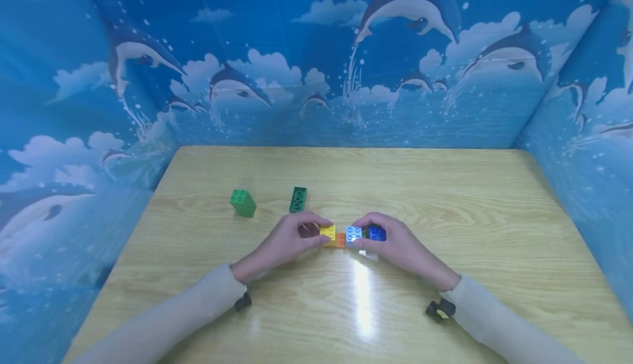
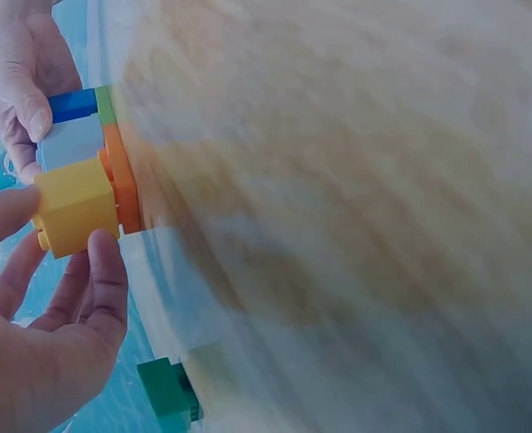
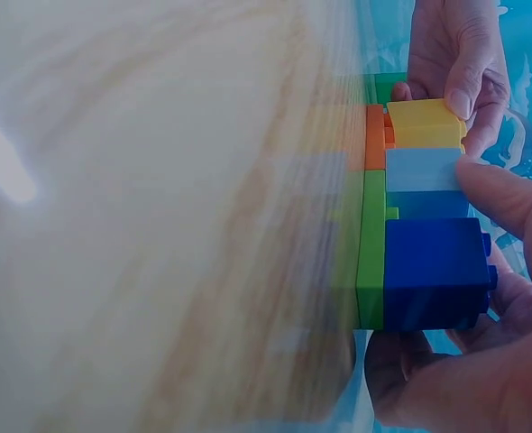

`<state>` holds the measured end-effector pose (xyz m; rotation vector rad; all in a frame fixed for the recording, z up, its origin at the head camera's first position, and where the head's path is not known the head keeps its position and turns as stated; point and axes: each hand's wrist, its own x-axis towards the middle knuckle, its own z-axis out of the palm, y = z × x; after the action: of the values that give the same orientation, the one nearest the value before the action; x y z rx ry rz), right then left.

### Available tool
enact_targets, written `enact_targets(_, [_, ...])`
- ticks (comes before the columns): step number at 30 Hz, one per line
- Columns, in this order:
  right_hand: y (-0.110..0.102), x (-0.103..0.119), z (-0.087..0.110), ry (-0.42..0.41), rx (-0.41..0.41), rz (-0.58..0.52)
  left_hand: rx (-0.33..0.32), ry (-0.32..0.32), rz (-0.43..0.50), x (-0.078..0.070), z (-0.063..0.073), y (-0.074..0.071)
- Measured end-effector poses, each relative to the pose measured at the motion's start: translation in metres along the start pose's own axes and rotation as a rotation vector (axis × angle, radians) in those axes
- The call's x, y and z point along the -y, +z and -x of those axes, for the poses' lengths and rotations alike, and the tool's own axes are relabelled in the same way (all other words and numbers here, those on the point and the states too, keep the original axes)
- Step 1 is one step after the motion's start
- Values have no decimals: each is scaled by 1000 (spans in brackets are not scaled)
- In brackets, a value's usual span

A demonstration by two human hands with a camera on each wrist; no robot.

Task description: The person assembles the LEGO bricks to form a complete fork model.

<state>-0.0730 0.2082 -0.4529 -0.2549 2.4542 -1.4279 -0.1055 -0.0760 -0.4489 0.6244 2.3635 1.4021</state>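
My left hand (image 1: 292, 236) pinches a yellow toy brick (image 2: 75, 209) between thumb and fingers. That brick sits on an orange brick (image 2: 122, 180) lying low at the table surface. Just to its right, the thumb and index finger of my right hand (image 1: 395, 241) grip a light blue brick (image 1: 353, 234). A dark blue brick (image 3: 433, 275) stands beside the light blue one, within the curve of my right hand, on a light green brick (image 3: 371, 248). The orange and light green bricks meet end to end beneath the upper ones.
Behind my left hand, a dark green brick (image 1: 298, 199) lies with its hollow underside showing. Farther left stands a tall bright green block (image 1: 243, 203). The wooden table (image 1: 445, 188) is bordered by dolphin-printed blue sheets (image 1: 296, 78) at the back and sides.
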Motion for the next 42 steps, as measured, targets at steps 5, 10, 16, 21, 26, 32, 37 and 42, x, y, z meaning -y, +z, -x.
enact_targets(5, [-2, 0, 1, -9, -4, 7, 15, -13, 13, -2, -3, -2])
enact_targets(10, [-2, 0, 1, -7, 1, 7, 32, -20, 19, -3, -5, -3])
enact_targets(16, [-1, 0, 1, 1, 0, -3, 38, -17, 27, -4, -6, -2])
enact_targets(21, [0, -2, 0, -17, 13, -22, 55, -3, 7, -5, -8, 0])
enact_targets(26, [0, -3, 0, -39, 4, -10, 57, -40, 2, -4, -9, -2])
enact_targets(32, [1, 0, 2, -29, 1, 11, 55, -59, 34, 0, -10, -3])
enact_targets(37, [2, 3, 4, -40, 15, 32, 31, -87, 50, 3, -6, -1])
enact_targets(42, [-2, 2, 7, -50, -4, 30, 31, -93, 78, 3, -8, 3])
